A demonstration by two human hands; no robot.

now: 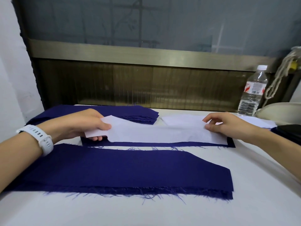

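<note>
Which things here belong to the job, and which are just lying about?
In the job: left hand, right hand, the white strip that both hold by its ends, and the blue strip under it.
Lying about: front blue piece, blue stack, water bottle, rope.

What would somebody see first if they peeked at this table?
Probably the big dark blue cloth strip with frayed edges, lying across the near part of the white table. Just behind it, the left hand and right hand hold the two ends of a white strip over another blue piece. A clear water bottle stands at the far right.
</note>
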